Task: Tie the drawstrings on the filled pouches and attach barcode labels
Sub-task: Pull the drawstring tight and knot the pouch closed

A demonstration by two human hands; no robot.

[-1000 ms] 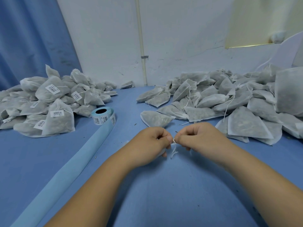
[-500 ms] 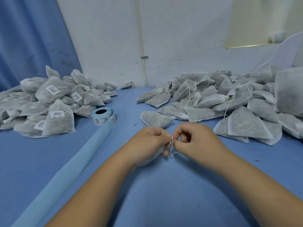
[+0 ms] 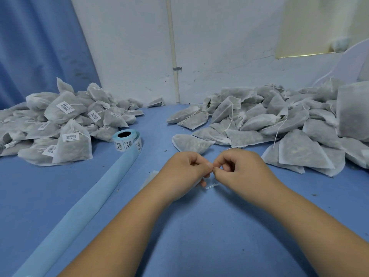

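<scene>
White string, thin and short, is pinched between two bare hands meeting at the middle of a blue table. Left hand and right hand are both curled nearly closed, thumbs and forefingers touching tip to tip around the drawstring, whose loose end dangles just below. A filled pouch lies mostly hidden under the left hand (only a pale corner shows). Untied pouches heap to the right; labelled pouches heap to the left, near a roll of barcode labels trailing its backing strip. The likely risk is that the slippery string escapes the fingertips before the knot tightens, leaving a loose mouth that spills. Pulling too sharply could instead snap the string or tear the thin fabric.
</scene>
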